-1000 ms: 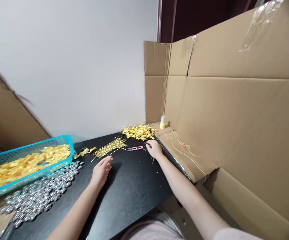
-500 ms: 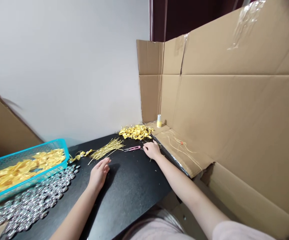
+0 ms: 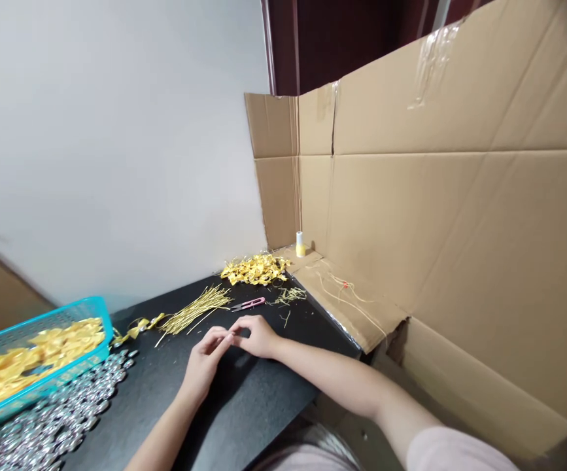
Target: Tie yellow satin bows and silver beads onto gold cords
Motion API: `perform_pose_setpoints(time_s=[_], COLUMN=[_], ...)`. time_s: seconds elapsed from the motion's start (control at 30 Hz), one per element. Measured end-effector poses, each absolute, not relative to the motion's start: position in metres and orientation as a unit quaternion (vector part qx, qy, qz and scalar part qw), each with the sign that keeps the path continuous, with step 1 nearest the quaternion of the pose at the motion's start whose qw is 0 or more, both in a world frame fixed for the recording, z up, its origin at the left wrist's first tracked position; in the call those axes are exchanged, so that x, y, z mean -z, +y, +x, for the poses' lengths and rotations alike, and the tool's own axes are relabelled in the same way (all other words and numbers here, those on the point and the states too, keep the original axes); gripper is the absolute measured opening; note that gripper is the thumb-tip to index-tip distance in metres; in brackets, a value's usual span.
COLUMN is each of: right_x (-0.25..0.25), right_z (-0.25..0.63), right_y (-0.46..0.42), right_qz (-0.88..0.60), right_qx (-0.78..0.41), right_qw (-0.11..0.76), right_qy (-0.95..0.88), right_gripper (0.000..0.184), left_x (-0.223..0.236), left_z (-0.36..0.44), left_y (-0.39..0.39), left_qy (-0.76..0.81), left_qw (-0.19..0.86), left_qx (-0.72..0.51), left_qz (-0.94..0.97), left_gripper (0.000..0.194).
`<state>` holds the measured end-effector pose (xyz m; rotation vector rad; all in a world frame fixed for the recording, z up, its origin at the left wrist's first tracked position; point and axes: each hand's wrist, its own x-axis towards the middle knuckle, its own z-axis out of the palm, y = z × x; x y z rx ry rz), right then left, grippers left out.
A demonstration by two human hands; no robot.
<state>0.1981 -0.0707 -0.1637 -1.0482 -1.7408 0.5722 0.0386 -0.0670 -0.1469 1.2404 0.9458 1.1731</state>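
My left hand (image 3: 206, 358) and my right hand (image 3: 255, 336) meet above the black table (image 3: 263, 399), fingertips pinched together. Whatever lies between the fingertips is too small or hidden to make out. Just beyond them rests a pair of pink thread snips (image 3: 250, 304), touched by neither hand. A bundle of thin gold wire stems (image 3: 195, 310) lies left of the snips. Behind is a heap of yellow ribbon pieces (image 3: 256, 269), and small cut gold-green bits (image 3: 290, 296) are scattered to its right.
At left stands a turquoise basket (image 3: 108, 333) of yellow ribbon pieces, with many shiny silver beads (image 3: 74, 409) in front of it. A spool of yellow thread (image 3: 299, 244) stands on cardboard in the back corner, near loose string (image 3: 346, 291). Tall cardboard (image 3: 411, 216) walls the right side.
My right hand has come back from beside the snips toward the left and met my left hand. The cut bits it covered now show. The view has shifted slightly right.
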Motion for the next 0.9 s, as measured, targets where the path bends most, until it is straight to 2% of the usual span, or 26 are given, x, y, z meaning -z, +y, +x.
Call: perform_pose_setpoints(time_s=[0.13, 0.27, 0.43, 0.63, 0.77, 0.9], right_x=[0.171, 0.17, 0.167, 0.163, 0.154, 0.152], right_z=[0.188, 0.187, 0.187, 0.187, 0.236, 0.326], right_y=[-0.076, -0.079, -0.081, -0.076, -0.056, -0.047], right_qz=[-0.419, -0.426, -0.423, -0.423, -0.513, -0.646], right_qx=[-0.287, -0.296, -0.29, -0.287, -0.212, -0.078], right_qw=[0.523, 0.55, 0.55, 0.56, 0.613, 0.64], right_qy=[-0.684, -0.654, -0.66, -0.652, -0.561, -0.408], right_gripper=[0.028, 0.025, 0.022, 0.025, 0.029, 0.03], left_x=[0.156, 0.162, 0.16, 0.16, 0.16, 0.16], left_z=[0.042, 0.044, 0.048, 0.05, 0.05, 0.049], left_y=[-0.064, -0.061, -0.066, -0.071, -0.071, -0.07], left_qy=[0.403, 0.388, 0.351, 0.36, 0.382, 0.386], left_qw=[0.582, 0.635, 0.683, 0.679, 0.672, 0.676], left_qx=[-0.516, -0.511, -0.49, -0.486, -0.488, -0.486], left_qz=[0.483, 0.43, 0.412, 0.415, 0.406, 0.398], left_gripper=[0.037, 0.046, 0.038, 0.032, 0.047, 0.043])
